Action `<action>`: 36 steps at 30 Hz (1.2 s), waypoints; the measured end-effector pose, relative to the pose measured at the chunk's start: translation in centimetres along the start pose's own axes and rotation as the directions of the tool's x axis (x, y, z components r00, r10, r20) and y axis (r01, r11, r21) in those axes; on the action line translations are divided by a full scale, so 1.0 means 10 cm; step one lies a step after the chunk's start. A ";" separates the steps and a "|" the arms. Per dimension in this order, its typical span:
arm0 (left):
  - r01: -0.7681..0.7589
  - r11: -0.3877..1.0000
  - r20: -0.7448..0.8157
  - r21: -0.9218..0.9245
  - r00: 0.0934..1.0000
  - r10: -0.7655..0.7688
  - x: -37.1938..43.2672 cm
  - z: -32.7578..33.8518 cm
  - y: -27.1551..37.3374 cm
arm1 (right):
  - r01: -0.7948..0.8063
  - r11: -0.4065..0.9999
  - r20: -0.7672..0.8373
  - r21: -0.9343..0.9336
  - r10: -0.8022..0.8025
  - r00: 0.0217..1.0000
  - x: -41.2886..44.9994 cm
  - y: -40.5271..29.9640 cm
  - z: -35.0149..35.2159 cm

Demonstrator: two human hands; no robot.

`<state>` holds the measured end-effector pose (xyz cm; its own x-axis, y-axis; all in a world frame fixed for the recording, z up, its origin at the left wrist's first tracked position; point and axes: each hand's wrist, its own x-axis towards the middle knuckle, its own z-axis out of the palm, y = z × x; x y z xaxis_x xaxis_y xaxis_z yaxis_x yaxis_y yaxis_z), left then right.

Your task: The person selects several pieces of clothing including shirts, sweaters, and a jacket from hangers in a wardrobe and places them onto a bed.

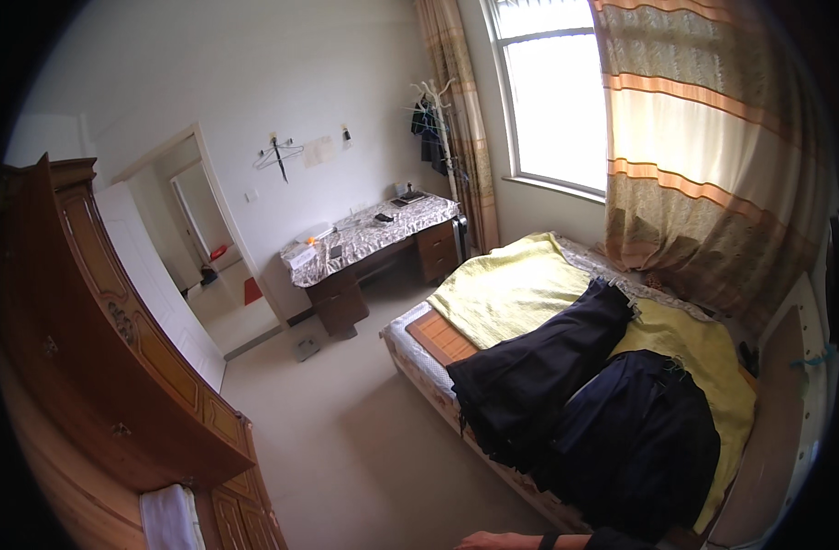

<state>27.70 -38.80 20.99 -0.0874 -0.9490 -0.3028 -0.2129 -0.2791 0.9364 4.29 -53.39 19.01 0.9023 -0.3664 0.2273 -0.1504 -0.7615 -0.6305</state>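
Note:
At the bottom edge of the view my right hand [495,541] reaches in from the right, below the bed's near side; its fingers are cut off or blurred, so I cannot tell whether it holds anything. My left hand is out of view. Dark clothes lie across the bed: a black garment [536,357] with clips of a hanger [625,297] at its far end, and beside it a dark navy garment [639,426] on a hanger. Under them spreads a yellow-green quilt [515,289].
A wooden wardrobe [127,330] with an open door stands left, a folded light cloth [168,519] inside. Beyond the floor are a desk [378,234] with a patterned cover, a floor scale [307,347], a coat rack [449,151] and an open doorway [213,240]. Curtains [701,137] hang right.

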 end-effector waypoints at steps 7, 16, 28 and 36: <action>0.017 1.000 -0.018 -0.001 1.000 -0.017 0.00 0.10 0.10 | 0.016 0.999 0.060 0.040 -0.018 0.998 0.05 0.04 -0.14; 0.016 1.000 -0.035 -0.020 0.999 -0.017 0.04 0.12 0.08 | -0.038 0.998 0.103 0.053 0.033 0.994 0.05 -0.02 -0.31; 0.069 0.989 -0.035 -0.129 0.997 -0.074 0.11 -0.01 -0.01 | 0.019 0.992 0.030 0.127 -0.023 0.999 0.13 0.29 -0.01; 0.096 0.992 -0.048 -0.085 0.994 -0.100 0.17 -0.10 -0.01 | 0.014 0.996 0.093 0.093 -0.022 0.995 0.23 0.42 0.09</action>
<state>28.56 -40.52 20.56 -0.0192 -0.9221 -0.3864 -0.1367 -0.3804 0.9147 6.13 -56.94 16.25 0.9391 -0.2978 0.1713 -0.0998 -0.7136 -0.6935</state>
